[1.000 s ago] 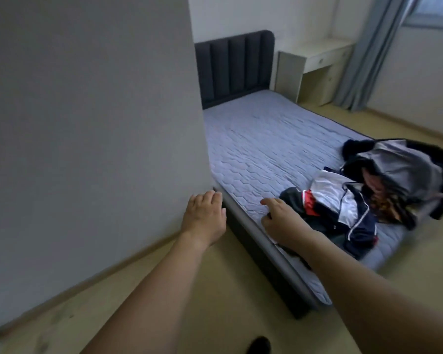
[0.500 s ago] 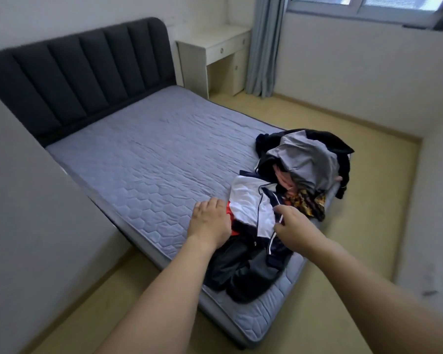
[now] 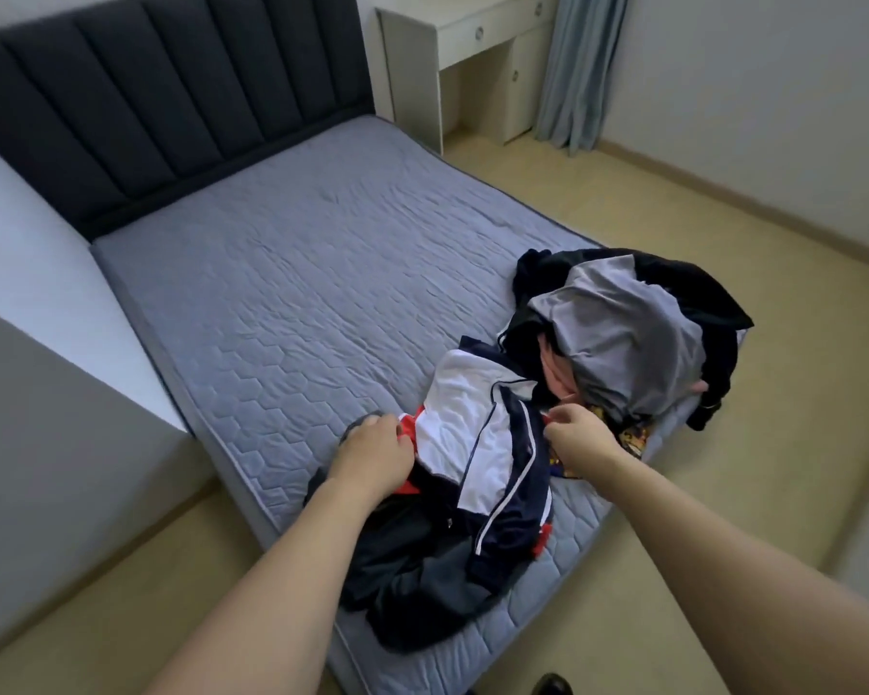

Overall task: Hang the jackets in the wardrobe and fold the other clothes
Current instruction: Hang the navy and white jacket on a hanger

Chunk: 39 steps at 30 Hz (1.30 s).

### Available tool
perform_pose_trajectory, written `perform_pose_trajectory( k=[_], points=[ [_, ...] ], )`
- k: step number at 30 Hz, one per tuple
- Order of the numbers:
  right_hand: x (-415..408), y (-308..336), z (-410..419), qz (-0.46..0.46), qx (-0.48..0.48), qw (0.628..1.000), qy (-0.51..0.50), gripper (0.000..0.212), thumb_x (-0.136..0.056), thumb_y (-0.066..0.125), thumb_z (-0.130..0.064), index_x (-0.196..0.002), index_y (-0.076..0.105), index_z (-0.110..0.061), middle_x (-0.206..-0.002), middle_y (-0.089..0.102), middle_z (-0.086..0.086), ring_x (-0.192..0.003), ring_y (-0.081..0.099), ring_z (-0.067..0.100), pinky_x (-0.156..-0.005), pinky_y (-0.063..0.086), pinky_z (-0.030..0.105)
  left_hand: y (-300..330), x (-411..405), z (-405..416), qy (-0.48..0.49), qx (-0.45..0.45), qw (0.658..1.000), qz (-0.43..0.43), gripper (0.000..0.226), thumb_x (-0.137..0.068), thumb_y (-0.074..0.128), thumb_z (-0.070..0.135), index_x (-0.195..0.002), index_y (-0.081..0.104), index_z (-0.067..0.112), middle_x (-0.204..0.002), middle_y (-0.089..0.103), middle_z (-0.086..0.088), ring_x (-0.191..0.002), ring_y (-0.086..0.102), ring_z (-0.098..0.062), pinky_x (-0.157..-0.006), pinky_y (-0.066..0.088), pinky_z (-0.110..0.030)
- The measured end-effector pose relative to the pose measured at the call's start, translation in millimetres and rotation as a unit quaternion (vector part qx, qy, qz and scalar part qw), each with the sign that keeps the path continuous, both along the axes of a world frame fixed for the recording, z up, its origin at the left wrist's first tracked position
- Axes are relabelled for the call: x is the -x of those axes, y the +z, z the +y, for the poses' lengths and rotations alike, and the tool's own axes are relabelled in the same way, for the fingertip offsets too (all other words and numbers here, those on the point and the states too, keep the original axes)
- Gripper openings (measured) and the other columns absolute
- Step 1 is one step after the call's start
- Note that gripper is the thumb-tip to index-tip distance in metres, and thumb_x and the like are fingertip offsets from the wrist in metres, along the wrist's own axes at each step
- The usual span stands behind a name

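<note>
A white, navy and red track jacket lies crumpled at the near corner of the grey mattress. My left hand grips its left edge by the red stripe. My right hand pinches the jacket's right edge. Dark clothes lie under the jacket toward the foot of the bed. Behind it sits a pile with a grey garment on top, a black one around it and a yellow patterned piece beneath.
A dark padded headboard stands at the back. A white desk and grey-blue curtain are at the far right. A grey panel rises at the left. Beige floor surrounds the bed.
The view swung right from the grey panel to the bed. Both my hands moved from the mattress edge onto the track jacket and took hold of its two sides.
</note>
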State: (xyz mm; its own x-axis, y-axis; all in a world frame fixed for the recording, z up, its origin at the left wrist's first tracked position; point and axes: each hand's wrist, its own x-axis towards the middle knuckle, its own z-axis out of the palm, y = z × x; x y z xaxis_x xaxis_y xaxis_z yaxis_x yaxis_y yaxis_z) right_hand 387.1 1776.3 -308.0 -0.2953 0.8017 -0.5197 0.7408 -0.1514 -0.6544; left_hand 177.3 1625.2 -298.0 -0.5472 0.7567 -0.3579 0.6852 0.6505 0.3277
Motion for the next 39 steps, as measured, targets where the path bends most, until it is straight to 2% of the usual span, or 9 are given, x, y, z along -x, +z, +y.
perform_pose_trajectory(
  k=[3,6,9,14,19,24,30,34,39],
  points=[
    [16.7,-32.3,55.1,0.048,0.084,0.991,-0.092,0.024,-0.083,0.049,-0.006,-0.097,0.059,0.011,-0.078,0.051,0.017,-0.065,0.045,0.028,-0.059,0.035,0.037,-24.6,1.3,36.5,-0.028,0.031,0.999,0.006,0.03,-0.093,0.041,0.027,-0.113,0.058,0.014,-0.121,0.057,-0.013,-0.113,0.053,-0.033,-0.098,0.043,-0.042],
    [43.6,-85.8,115.7,0.101,0.205,0.956,-0.182,0.011,-0.091,0.046,-0.012,-0.082,0.052,-0.012,-0.082,0.049,0.01,-0.061,0.045,0.022,-0.057,0.037,0.031,-71.0,11.9,84.2,-0.01,0.065,0.998,0.003,0.028,-0.091,0.039,0.024,-0.11,0.058,0.016,-0.121,0.057,-0.013,-0.113,0.052,-0.034,-0.097,0.043,-0.041],
    [77.8,-157.5,171.5,0.131,0.306,0.911,-0.242,0.009,-0.094,0.045,-0.021,-0.092,0.053,-0.017,-0.085,0.049,0.007,-0.062,0.055,0.023,-0.061,0.048,0.035,-131.9,17.7,145.8,0.042,0.076,0.996,-0.022,0.029,-0.089,0.04,0.021,-0.108,0.062,0.017,-0.122,0.057,-0.012,-0.113,0.052,-0.035,-0.097,0.043,-0.04],
    [119.8,-293.8,251.6,0.111,0.401,0.865,-0.281,0.053,-0.095,0.048,-0.036,-0.139,0.042,-0.008,-0.139,0.047,0.017,-0.116,0.056,0.036,-0.083,0.046,0.045,-257.5,-4.6,248.6,0.089,0.085,0.986,-0.116,0.027,-0.091,0.042,0.02,-0.11,0.06,0.015,-0.125,0.057,-0.01,-0.113,0.051,-0.033,-0.097,0.044,-0.04],
    [138.7,-391.6,310.1,0.04,0.396,0.861,-0.317,0.045,-0.084,0.055,-0.057,-0.094,0.055,-0.013,-0.091,0.06,0.013,-0.072,0.064,0.03,-0.052,0.051,0.034,-366.2,-28.1,270.8,0.098,0.173,0.965,-0.168,0.056,-0.096,0.042,0.029,-0.148,0.027,0.015,-0.147,0.039,-0.011,-0.132,0.037,-0.033,-0.107,0.036,-0.042],
    [134.6,-446.2,321.4,0.011,0.407,0.873,-0.267,0.018,-0.093,0.05,-0.026,-0.084,0.06,-0.014,-0.054,0.063,0.003,-0.055,0.056,0.017,-0.054,0.047,0.029,-416.1,-50.2,264.0,0.088,0.246,0.942,-0.209,0.054,-0.097,0.038,0.037,-0.148,0.027,0.024,-0.132,0.057,-0.007,-0.119,0.052,-0.029,-0.099,0.043,-0.039],
    [133.1,-402.9,312.4,0.15,0.258,0.902,-0.312,0.038,-0.096,0.042,-0.011,-0.133,0.049,-0.01,-0.122,0.059,0.011,-0.087,0.055,0.021,-0.082,0.051,0.034,-375.1,-55.0,265.6,0.069,0.291,0.919,-0.258,0.034,-0.098,0.04,0.03,-0.125,0.055,0.016,-0.126,0.059,-0.006,-0.11,0.056,-0.025,-0.09,0.045,-0.032],
    [143.5,-272.5,293.9,0.306,0.332,0.83,-0.328,0.029,-0.088,0.041,-0.005,-0.105,0.063,-0.016,-0.081,0.061,0.006,-0.076,0.061,0.026,-0.057,0.047,0.021,-296.4,-47.6,241.8,0.081,0.295,0.929,-0.207,0.033,-0.099,0.039,0.024,-0.126,0.055,0.015,-0.128,0.059,-0.009,-0.112,0.057,-0.028,-0.093,0.047,-0.035],
    [126.2,-106.0,268.5,0.323,0.473,0.818,-0.057,0.029,-0.081,0.052,-0.015,-0.053,0.046,-0.017,-0.052,0.042,-0.001,-0.041,0.044,0.015,-0.045,0.038,0.021,-146.8,-27.6,194.3,0.187,0.207,0.947,-0.159,0.03,-0.096,0.042,0.029,-0.119,0.06,0.021,-0.126,0.062,-0.007,-0.112,0.058,-0.026,-0.095,0.046,-0.032]
  ],
)
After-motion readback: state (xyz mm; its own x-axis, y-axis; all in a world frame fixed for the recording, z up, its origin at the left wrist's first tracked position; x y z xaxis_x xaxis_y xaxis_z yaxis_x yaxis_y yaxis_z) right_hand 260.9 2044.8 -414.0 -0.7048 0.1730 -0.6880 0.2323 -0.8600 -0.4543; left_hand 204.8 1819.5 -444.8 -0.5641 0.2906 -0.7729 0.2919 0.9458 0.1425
